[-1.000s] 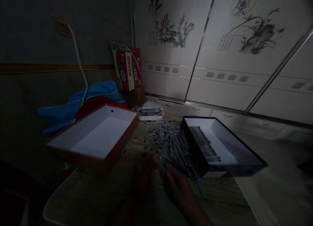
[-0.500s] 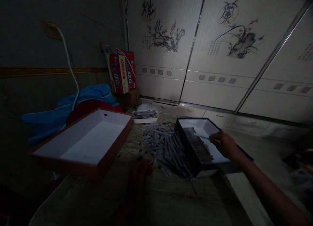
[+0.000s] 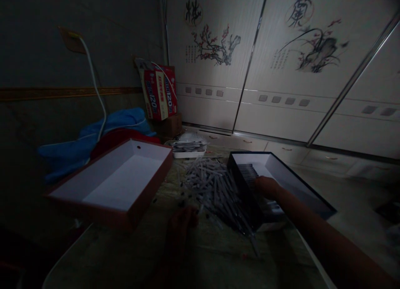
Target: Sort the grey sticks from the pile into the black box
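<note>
- Taking the pile of slim grey sticks [image 3: 215, 180] as my clock's centre, I am seeing a blue cloth [image 3: 118, 122] lying bunched at ten o'clock.
- At nine o'clock a red-brown box [image 3: 125, 178] is sitting open, its white inside showing.
- Right of that box, a small dark piece [image 3: 155, 200] is lying on the table [image 3: 131, 260].
- Farther off, toward eleven o'clock, a red printed carton [image 3: 159, 93] is standing above a brown box [image 3: 171, 124].
- At eight o'clock the left hand [image 3: 181, 222] is staying narrow, fingers curled; I cannot tell whether it is gripping anything.
- Nearer along eleven o'clock, a white tray [image 3: 189, 154] is holding more sticks.
- In the centre, the pile is lying loose and crossed.
- At three o'clock the dark box [image 3: 293, 184] is standing open beside the pile, a row of sticks [image 3: 246, 170] lining its left side.
- There too the right hand [image 3: 265, 186] is covering part of that row; its fingertips are hiding from me, so I cannot tell what it is holding.
</note>
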Tool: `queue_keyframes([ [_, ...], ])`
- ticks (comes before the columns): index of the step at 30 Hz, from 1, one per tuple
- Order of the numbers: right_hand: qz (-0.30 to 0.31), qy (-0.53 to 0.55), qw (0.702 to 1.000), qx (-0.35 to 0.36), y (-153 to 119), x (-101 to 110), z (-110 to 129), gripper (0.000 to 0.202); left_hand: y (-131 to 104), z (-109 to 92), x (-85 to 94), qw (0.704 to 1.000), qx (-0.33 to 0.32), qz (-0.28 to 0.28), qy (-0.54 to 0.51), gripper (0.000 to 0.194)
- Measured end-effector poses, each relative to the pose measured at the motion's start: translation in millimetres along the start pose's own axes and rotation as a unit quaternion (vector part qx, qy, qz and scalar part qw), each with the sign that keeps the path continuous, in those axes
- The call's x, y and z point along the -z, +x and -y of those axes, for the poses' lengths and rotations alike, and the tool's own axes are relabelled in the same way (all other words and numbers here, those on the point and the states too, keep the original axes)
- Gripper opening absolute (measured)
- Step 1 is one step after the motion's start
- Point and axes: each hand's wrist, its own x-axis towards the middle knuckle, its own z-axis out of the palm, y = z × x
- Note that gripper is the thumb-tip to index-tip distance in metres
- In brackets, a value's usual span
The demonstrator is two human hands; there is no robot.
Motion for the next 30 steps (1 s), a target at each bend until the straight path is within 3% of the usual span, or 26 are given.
queue_keyframes([
  [4,0.030,0.007,1.000,-0.003,-3,4,3,0.028,-5,-11,-4.4,1.000,-0.005,-0.011,0.009,0.035],
  [7,0.004,0.020,0.999,-0.027,-8,16,5,0.024,-8,-17,-5.4,1.000,-0.018,-0.009,0.010,0.033],
  [11,-0.095,0.046,0.991,-0.080,-30,46,9,0.024,-10,-21,-3.9,0.999,-0.038,-0.015,0.025,0.032],
  [14,-0.195,0.093,0.971,-0.103,-71,63,22,0.033,-11,-21,-3.0,0.998,-0.043,-0.022,0.030,0.031],
  [15,-0.254,0.155,0.949,-0.100,-88,64,30,0.034,-11,-21,-2.8,0.998,-0.044,-0.024,0.028,0.031],
  [16,-0.293,0.213,0.928,-0.089,-106,62,40,0.034,-11,-20,-2.5,0.998,-0.044,-0.027,0.026,0.030],
  [18,-0.302,0.276,0.910,-0.068,-140,49,63,0.032,-9,-17,-1.6,0.998,-0.046,-0.034,0.028,0.030],
  [21,-0.201,0.302,0.928,-0.083,-174,15,101,0.031,-7,-10,0.3,0.998,-0.046,-0.036,0.037,0.031],
  [23,-0.148,0.278,0.940,-0.130,-184,-8,121,0.030,-7,-7,1.1,0.998,-0.045,-0.033,0.032,0.031],
  [25,-0.138,0.249,0.943,-0.173,-187,-26,135,0.030,-8,-7,1.1,0.998,-0.045,-0.032,0.026,0.031],
  [30,-0.141,0.224,0.949,-0.173,-185,-40,148,0.022,-11,-12,-0.6,0.998,-0.048,-0.028,0.032,0.030],
])
